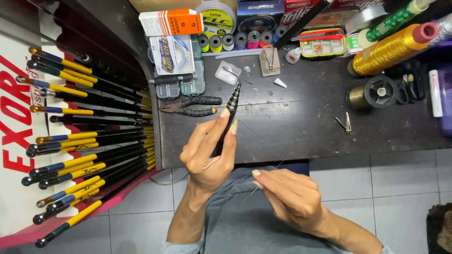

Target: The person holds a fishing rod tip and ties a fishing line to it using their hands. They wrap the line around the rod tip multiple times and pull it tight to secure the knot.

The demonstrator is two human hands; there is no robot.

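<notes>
The left hand [207, 155] has its grip closed around a black fishing rod tip [230, 110] over the worktop [292, 122]. The right hand [287, 195] pinches thin line [282, 162]. Threading step; next needs steady aim.

- Pliers [190, 106] lie left of centre on the dark table [301, 127].
- Gold thread spool [393, 47] sits upper right.
- Yellow-and-black rods [89, 141] fill the left rack.
- Small thread spools [240, 40] line the top.
</notes>
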